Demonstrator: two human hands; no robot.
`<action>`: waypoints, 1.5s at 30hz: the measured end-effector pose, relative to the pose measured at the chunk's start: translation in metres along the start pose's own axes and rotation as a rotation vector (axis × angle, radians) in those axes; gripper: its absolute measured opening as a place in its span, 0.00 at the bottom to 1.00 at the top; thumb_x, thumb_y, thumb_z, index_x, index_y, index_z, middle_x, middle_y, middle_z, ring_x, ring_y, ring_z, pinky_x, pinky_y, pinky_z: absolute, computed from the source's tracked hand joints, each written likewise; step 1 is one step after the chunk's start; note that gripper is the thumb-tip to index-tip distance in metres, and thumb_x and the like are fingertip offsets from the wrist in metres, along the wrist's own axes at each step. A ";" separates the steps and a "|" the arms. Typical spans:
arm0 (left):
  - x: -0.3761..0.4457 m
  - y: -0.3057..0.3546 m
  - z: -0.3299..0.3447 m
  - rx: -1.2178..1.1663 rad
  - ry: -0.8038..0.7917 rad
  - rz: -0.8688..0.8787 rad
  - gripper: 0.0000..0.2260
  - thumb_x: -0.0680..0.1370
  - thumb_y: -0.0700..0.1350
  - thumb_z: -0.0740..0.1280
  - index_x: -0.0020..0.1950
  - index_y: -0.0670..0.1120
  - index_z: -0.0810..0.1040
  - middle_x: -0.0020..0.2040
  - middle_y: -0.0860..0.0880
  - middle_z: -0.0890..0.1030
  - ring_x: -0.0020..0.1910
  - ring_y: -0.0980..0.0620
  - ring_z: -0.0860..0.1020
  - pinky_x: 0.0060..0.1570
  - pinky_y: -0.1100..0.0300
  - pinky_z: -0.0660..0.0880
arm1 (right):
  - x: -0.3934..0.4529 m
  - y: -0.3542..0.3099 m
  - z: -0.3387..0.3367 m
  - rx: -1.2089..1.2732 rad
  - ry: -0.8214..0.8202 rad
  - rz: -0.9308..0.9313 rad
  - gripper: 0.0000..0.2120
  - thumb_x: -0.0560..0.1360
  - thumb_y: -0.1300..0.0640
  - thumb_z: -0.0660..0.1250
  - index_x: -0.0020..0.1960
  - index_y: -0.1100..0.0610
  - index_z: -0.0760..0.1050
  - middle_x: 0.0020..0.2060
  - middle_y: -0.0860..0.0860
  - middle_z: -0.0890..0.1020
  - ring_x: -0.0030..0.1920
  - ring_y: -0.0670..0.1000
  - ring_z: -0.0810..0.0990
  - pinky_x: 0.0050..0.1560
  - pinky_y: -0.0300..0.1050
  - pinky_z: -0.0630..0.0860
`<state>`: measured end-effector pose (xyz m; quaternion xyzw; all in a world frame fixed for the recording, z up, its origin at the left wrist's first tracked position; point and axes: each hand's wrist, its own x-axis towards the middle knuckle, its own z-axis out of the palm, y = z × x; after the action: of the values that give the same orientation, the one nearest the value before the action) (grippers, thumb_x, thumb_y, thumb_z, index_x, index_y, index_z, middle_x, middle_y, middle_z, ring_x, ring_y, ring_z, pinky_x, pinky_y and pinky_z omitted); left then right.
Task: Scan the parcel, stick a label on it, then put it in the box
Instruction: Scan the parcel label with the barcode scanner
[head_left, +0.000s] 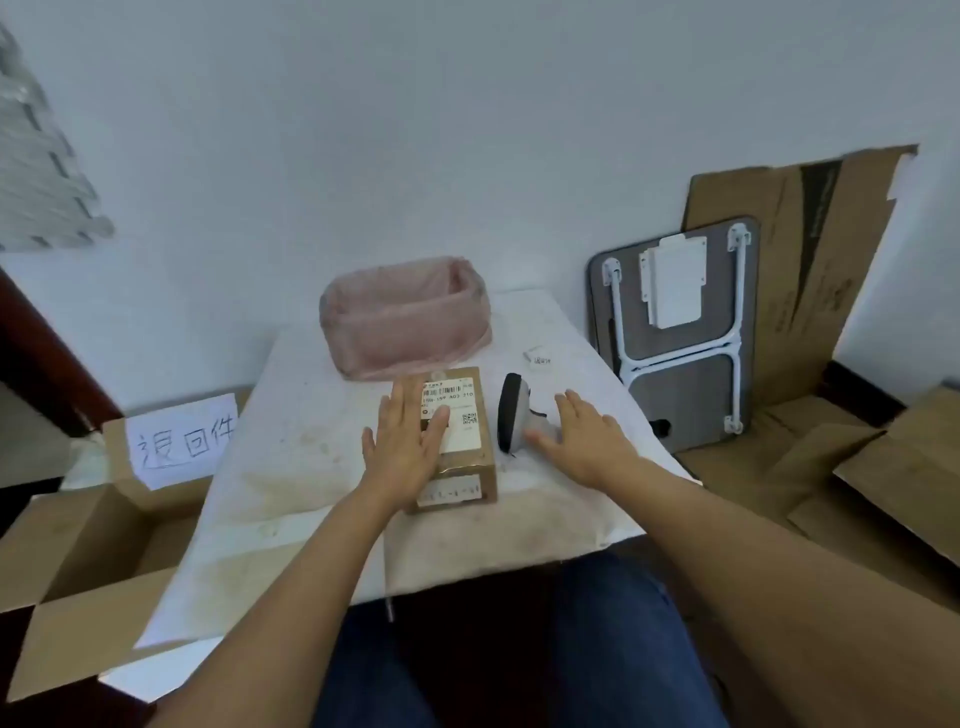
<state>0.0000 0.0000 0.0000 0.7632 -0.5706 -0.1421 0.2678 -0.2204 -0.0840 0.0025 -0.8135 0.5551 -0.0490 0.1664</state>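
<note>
A brown cardboard parcel (465, 457) with a white shipping label lies in the middle of the white table (291, 431). My left hand (402, 447) rests flat on the parcel's left side, fingers spread. A grey and black handheld scanner (511, 413) lies on the table just right of the parcel. My right hand (584, 439) is flat and open over the scanner's handle, touching or nearly touching it. Small white labels (537, 358) lie further back on the table. An open cardboard box (98, 561) with a handwritten paper sign stands on the floor at the left.
A pink plastic-lined basket (405, 317) sits at the table's back edge behind the parcel. A folded grey table (680, 332) and flattened cardboard (810, 270) lean on the wall to the right. More cardboard lies on the floor at right. My knees are under the table's front edge.
</note>
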 end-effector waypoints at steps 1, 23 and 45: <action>-0.007 -0.001 0.000 -0.010 0.002 -0.012 0.29 0.82 0.62 0.46 0.80 0.56 0.43 0.81 0.56 0.38 0.80 0.50 0.44 0.74 0.38 0.43 | -0.004 0.001 0.002 -0.006 0.002 -0.002 0.39 0.78 0.35 0.52 0.79 0.58 0.47 0.79 0.55 0.52 0.78 0.55 0.54 0.75 0.55 0.54; -0.021 -0.005 -0.008 -0.483 -0.086 -0.210 0.31 0.82 0.62 0.49 0.81 0.53 0.45 0.81 0.55 0.40 0.80 0.55 0.46 0.76 0.53 0.51 | 0.006 -0.032 -0.036 1.021 0.027 0.296 0.12 0.74 0.57 0.69 0.52 0.62 0.71 0.35 0.53 0.75 0.33 0.51 0.74 0.34 0.43 0.72; -0.016 -0.012 -0.014 -0.938 -0.213 -0.415 0.19 0.82 0.51 0.62 0.71 0.53 0.62 0.51 0.49 0.83 0.34 0.57 0.83 0.37 0.59 0.74 | -0.033 -0.076 -0.005 1.088 0.070 0.218 0.27 0.68 0.39 0.67 0.54 0.61 0.77 0.50 0.59 0.85 0.52 0.61 0.84 0.57 0.62 0.79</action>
<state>0.0117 0.0215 0.0031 0.6396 -0.3062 -0.5093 0.4877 -0.1666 -0.0296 0.0357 -0.5459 0.5362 -0.3382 0.5479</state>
